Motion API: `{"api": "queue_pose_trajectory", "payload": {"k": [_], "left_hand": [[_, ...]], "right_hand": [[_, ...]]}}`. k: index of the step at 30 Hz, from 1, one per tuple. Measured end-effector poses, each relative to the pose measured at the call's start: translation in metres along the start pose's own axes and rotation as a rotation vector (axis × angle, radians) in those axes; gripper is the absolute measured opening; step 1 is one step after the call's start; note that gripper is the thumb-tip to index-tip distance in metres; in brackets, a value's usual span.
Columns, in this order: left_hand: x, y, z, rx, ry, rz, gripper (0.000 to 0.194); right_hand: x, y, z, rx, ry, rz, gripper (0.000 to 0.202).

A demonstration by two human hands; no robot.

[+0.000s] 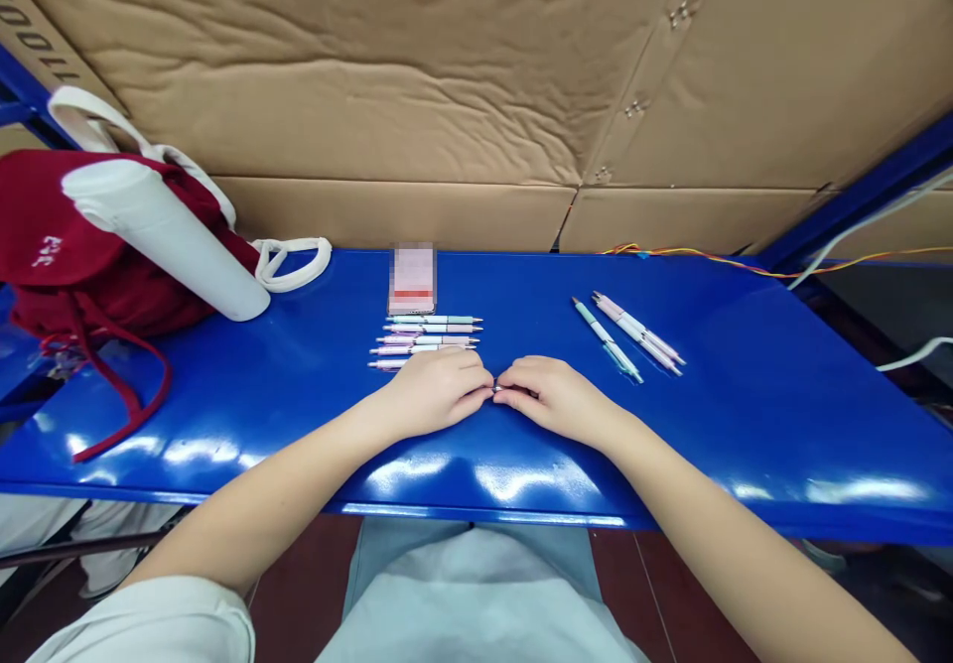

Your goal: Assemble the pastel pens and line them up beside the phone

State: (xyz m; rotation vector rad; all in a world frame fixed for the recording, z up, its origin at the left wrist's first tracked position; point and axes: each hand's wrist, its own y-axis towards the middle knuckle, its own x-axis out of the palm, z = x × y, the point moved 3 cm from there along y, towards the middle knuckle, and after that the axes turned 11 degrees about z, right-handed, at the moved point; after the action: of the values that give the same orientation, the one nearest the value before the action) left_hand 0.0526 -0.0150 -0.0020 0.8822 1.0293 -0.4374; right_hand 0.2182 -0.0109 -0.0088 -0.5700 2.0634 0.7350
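On the smooth, glossy blue bench (521,291), just off the near right end of the row of slim pens (428,339), left hand (438,387) and right hand (557,397) pinch a shiny piece (496,388) between them (it's mostly hidden).

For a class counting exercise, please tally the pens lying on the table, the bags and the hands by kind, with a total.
Pens: 8 visible, 5 by the left hand, 3 beyond the right hand
Red bag: 1
Hands: 2
Total: 11
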Motion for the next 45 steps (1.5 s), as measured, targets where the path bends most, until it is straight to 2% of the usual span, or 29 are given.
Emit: {"api": "queue_pose_trajectory", "payload": {"k": [12, 16, 19, 22, 26, 30, 33, 36, 39, 45], "left_hand": [[0.007, -0.002, -0.001, 0.033, 0.089, -0.026, 0.027], [-0.001, -0.001, -0.004, 0.024, 0.117, -0.013, 0.028], [-0.012, 0.000, -0.010, -0.027, 0.183, -0.022, 0.030], [-0.019, 0.000, -0.015, -0.111, 0.240, -0.086, 0.032], [-0.016, 0.000, -0.014, -0.136, 0.261, -0.176, 0.026], [-0.016, 0.000, -0.012, -0.110, 0.245, -0.168, 0.020], [-0.022, 0.001, -0.015, -0.135, 0.207, -0.117, 0.023], [-0.028, 0.000, -0.018, -0.182, 0.197, -0.051, 0.026], [-0.030, -0.002, -0.018, -0.158, 0.188, 0.008, 0.028], [-0.028, -0.003, -0.016, -0.116, 0.168, 0.059, 0.028]], "right_hand": [[-0.012, -0.005, 0.017, 0.089, -0.095, -0.047, 0.013], [-0.015, -0.006, 0.013, 0.123, -0.063, -0.029, 0.018], [-0.016, -0.006, 0.004, 0.070, -0.031, 0.025, 0.020], [-0.012, -0.005, -0.005, -0.020, -0.081, 0.026, 0.020], [-0.002, -0.002, -0.013, -0.103, -0.206, -0.003, 0.019], [0.003, -0.001, -0.016, -0.116, -0.248, -0.002, 0.021], [-0.002, -0.002, -0.013, -0.085, -0.164, 0.075, 0.018], [-0.012, -0.003, -0.006, 0.007, -0.063, 0.234, 0.014], [-0.019, -0.005, 0.002, 0.069, -0.037, 0.365, 0.012], [-0.019, -0.006, 0.005, 0.022, -0.036, 0.434, 0.013]]}}
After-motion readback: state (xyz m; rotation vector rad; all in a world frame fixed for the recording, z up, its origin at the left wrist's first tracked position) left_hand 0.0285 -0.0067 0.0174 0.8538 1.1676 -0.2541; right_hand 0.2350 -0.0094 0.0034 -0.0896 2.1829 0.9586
